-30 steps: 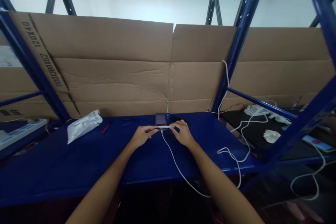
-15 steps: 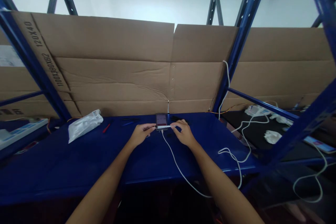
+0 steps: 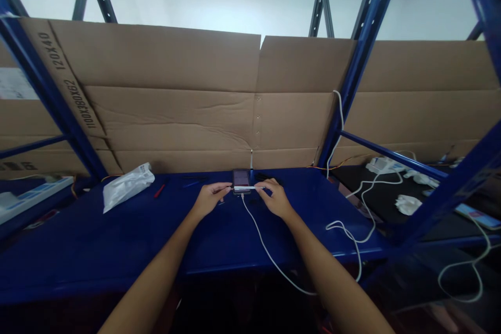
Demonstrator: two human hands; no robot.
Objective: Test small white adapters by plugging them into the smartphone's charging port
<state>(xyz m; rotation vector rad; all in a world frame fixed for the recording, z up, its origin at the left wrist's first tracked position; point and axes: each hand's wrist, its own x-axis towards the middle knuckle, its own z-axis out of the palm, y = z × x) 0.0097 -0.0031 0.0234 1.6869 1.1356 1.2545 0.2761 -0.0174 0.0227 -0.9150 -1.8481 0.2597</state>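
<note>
At lower centre of the frame, on a blue steel shelf (image 3: 97,240), the left hand (image 3: 210,200) and right hand (image 3: 276,199) support a slim white strip (image 3: 249,187) by its two ends, keeping it level across the lower part of a smartphone (image 3: 241,177) lying screen up. Good practice as shown: pinch lightly at the fingertips, with the fingers of each hand curled almost closed on the strip, and leave the white cable (image 3: 264,246) slack below the smartphone. Both forearms rise from the bottom corners and converge, wrists low, hands just apart.
</note>
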